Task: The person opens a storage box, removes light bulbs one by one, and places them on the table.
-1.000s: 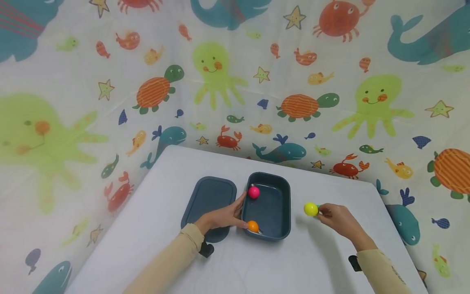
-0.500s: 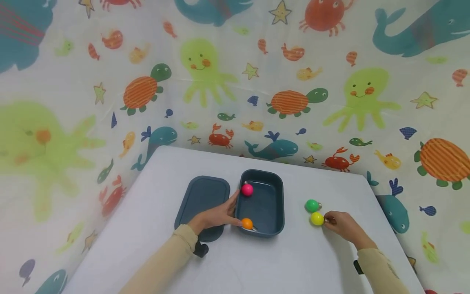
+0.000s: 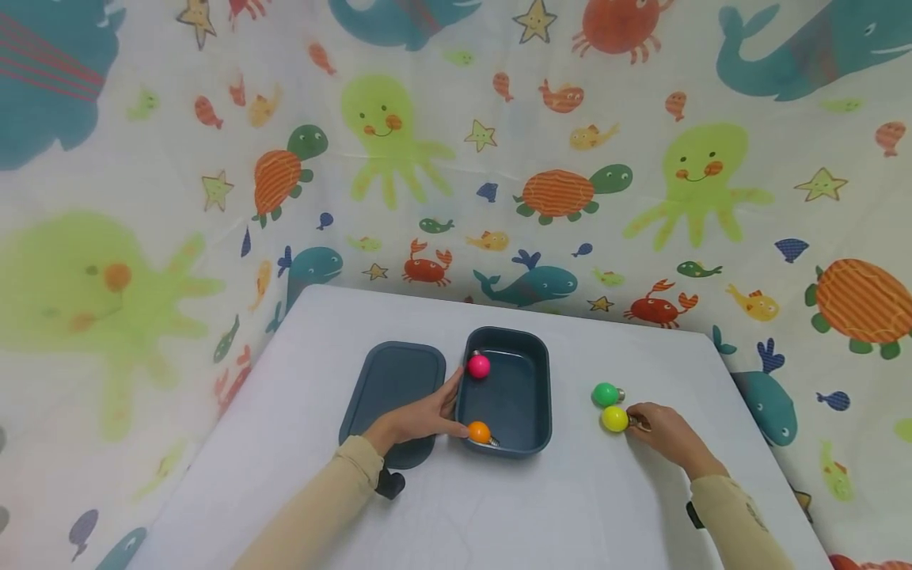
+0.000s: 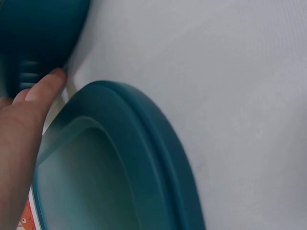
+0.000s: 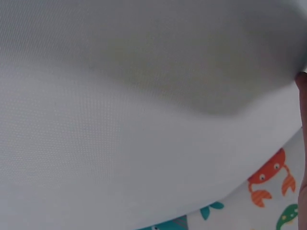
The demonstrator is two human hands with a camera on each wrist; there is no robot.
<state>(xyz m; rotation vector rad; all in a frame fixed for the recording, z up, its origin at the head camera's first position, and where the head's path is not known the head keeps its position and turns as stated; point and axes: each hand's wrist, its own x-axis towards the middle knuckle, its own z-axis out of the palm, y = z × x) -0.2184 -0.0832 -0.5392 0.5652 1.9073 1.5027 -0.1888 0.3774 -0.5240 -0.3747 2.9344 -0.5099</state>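
Note:
In the head view, a dark blue box (image 3: 513,404) holds a pink bulb (image 3: 479,366) at its back left and an orange bulb (image 3: 479,431) at its front left. My left hand (image 3: 426,416) rests against the box's left side, fingers and thumb spread along the wall. The left wrist view has that hand's fingers (image 4: 45,88) reaching to the box wall. On the right, my right hand (image 3: 668,435) pinches a yellow bulb (image 3: 614,419) by its metal base. Just behind it lies a green bulb (image 3: 605,394). Only a sliver of the right hand (image 5: 302,143) shows in the right wrist view.
A flat blue lid (image 3: 392,384) lies left of the box, partly under my left forearm and hand in the head view. The white table (image 3: 499,514) ends at a curtain (image 3: 442,182) printed with sea animals behind and at the sides.
My right hand has moved slightly right and down with the yellow bulb, so the green bulb now shows behind it. The left hand has stayed at the box while the head view shifted.

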